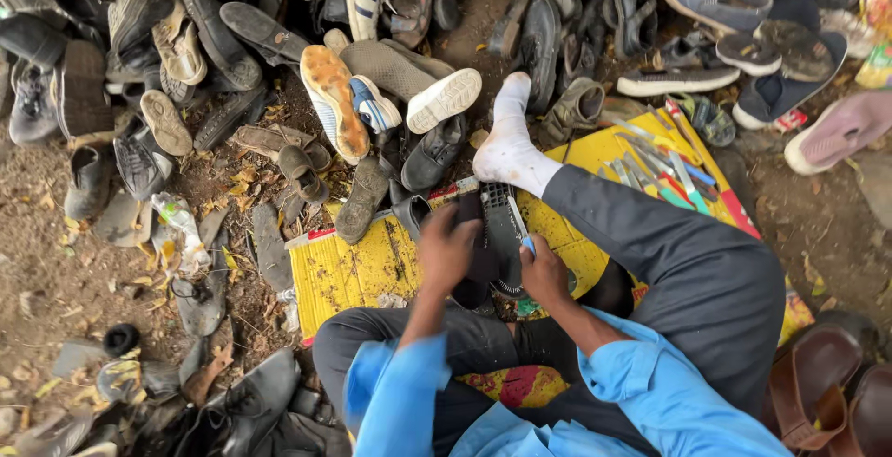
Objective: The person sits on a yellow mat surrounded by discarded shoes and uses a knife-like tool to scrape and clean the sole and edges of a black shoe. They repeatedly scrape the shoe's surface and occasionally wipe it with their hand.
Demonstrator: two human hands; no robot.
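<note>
Now the left hand (446, 251) clamps its fingers around the black shoe (492, 234), sole up, steadying it while the right hand (542, 271) pinches a small blue-tipped tool (526, 243) against the sole's edge.

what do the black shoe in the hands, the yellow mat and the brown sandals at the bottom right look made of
Black shoe: dark, matte upper, likely leather or synthetic; its sole looks like moulded rubber, going by the ridged tread. Yellow mat: thin printed plastic sheet, probably woven, creased and dusty. Brown sandals: smooth, slightly glossy straps, likely leather or imitation leather.
</note>
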